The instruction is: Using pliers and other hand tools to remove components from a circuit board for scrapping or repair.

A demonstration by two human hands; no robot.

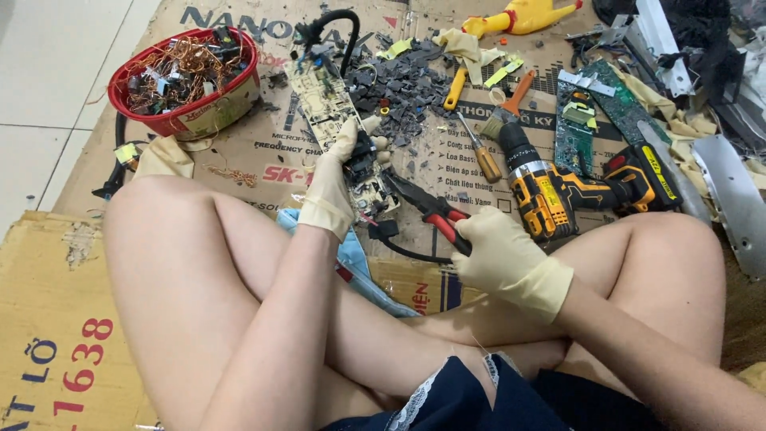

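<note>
While the person sat cross-legged on flattened cardboard (64,319) laid over the floor, work on a pale circuit board (335,112) looked partway through, by my reading; parts remained on its near end, and spoil lay all about.

Far left: one red bowl (187,80), heaped with copper wire and small pulled components; that much looked already stripped and sorted.

Left hand (335,187), in a cream glove, was curled around the near end of the board, thumb over a dark component, holding it tilted off the cardboard; the far end of the board ran up toward a black cable (331,20).

Centre: one heap of grey broken fragments (403,80) beside the board, read as waste from breaking parts off.

Right hand (507,259), also gloved, was clenched on the red handles of one pair of pliers (427,207); the dark nose pointed at the board's near end, just beside the left hand's fingers; whether the tip touched a part could not be told.

Right of centre: two screwdrivers, one with an amber handle (483,156), one with a yellow handle (455,86); one yellow-and-black cordless drill (558,191), lying on its side, untouched.

Far right: two green circuit boards (618,100) counted, apparently still waiting; one yellow rubber toy (523,16) at the top edge; bare metal strips (738,199) at the margin, not counted.
</note>
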